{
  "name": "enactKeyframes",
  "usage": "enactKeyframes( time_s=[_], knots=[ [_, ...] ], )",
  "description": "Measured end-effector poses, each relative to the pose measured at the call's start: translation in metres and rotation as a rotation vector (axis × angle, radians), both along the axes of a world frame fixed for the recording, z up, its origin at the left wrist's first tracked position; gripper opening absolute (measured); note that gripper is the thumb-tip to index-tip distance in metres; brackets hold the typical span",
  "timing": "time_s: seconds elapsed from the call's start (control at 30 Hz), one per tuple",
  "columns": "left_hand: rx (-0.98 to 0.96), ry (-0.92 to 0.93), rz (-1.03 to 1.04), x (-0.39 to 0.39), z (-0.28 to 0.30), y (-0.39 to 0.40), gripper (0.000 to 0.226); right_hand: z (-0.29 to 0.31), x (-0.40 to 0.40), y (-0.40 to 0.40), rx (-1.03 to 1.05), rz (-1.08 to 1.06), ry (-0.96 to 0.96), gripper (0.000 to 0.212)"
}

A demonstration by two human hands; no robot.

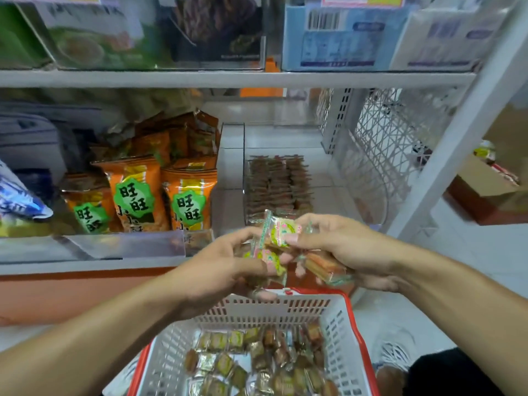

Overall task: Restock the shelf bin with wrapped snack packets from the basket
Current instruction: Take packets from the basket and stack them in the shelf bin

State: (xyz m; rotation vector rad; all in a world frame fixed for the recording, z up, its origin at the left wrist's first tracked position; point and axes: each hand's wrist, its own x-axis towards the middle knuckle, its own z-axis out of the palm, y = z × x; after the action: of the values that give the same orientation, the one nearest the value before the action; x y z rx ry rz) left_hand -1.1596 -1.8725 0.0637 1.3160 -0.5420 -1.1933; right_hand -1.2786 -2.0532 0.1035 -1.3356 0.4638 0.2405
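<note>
The shelf (237,79) fills the upper view, with boxed goods blurred on its top tier. On the lower tier, orange snack bags (160,192) stand in rows at the left; to their right sits the clear shelf bin (285,178), holding neat rows of brown wrapped packets toward its back, its front part bare. Below my arms sits the basket (257,312), white lattice walls with a red rim, its near wall toward the shelf edge; loose wrapped snack packets (257,364) cover its floor in a jumble. Both my hands are raised above the basket's far rim, in front of the bin's front edge. My left hand (225,267) has its fingers curled round a small bunch of green-and-pink packets (271,260), thumb on top. My right hand (343,247) pinches one green-and-pink packet (281,228) between thumb and forefinger, while its lower fingers curl round a stack of orange wafer packets (324,267) against the palm. The two hands nearly meet; whether the left fingertips touch the pinched packet I cannot tell. My shoe (395,355) shows at the lower right on the floor.
</note>
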Motion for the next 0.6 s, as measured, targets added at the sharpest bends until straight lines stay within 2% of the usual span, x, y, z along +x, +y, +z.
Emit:
enactKeyframes(
  time_s=[0.07, 0.2, 0.27, 0.4, 0.6],
  knots=[
    [-0.006, -0.007, 0.029, 0.002, 0.005, -0.003, 0.042, 0.001, 0.004, -0.003, -0.063, -0.059, -0.027, 0.037],
    [0.015, -0.072, 0.053, 0.013, 0.014, -0.001, 0.056, 0.003, 0.002, -0.009, -0.102, -0.117, -0.031, 0.018],
    [0.031, -0.115, 0.028, 0.016, 0.016, 0.002, 0.058, 0.004, 0.002, -0.01, -0.087, -0.126, -0.057, 0.025],
    [0.015, -0.035, 0.059, 0.016, 0.012, 0.002, 0.048, 0.005, 0.001, -0.014, -0.084, -0.108, -0.11, 0.039],
    [-0.052, -0.009, 0.05, 0.016, 0.009, 0.001, 0.039, 0.0, 0.0, -0.013, -0.109, -0.127, -0.111, 0.025]
  ],
)
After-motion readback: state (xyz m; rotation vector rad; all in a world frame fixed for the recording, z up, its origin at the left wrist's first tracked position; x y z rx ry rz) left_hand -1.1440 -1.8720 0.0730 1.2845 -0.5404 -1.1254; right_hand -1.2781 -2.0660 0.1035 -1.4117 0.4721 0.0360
